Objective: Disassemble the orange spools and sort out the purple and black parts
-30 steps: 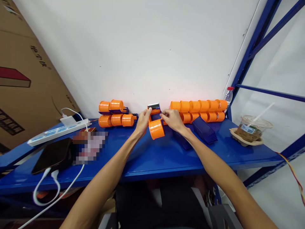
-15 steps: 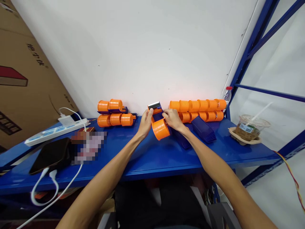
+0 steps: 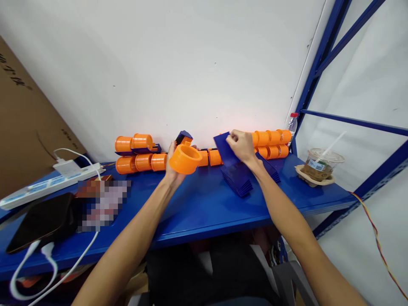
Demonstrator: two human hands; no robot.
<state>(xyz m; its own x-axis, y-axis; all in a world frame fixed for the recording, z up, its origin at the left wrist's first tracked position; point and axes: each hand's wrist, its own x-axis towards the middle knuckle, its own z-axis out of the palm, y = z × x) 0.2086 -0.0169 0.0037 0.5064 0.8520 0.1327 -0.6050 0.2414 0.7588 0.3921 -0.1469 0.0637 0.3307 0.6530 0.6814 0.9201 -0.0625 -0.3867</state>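
My left hand is closed round an orange and dark blue tape dispenser, lifted above the blue shelf with its orange round opening facing me. My right hand pinches a flat dark blue plate, raised off a stack of like plates. A second stack of blue plates lies just right of my right wrist. Behind the hands, rows of orange cylinders line the wall.
More orange and blue dispensers lie at the back left. A white power strip, a black phone with white cables sit at left. A drink cup with straw and a bottle stand at right by the blue rack post.
My left hand has lifted the dispenser away to the left and tilted it toward me. My right hand let go of it and picked a blue plate off the stack. The view shifted right.
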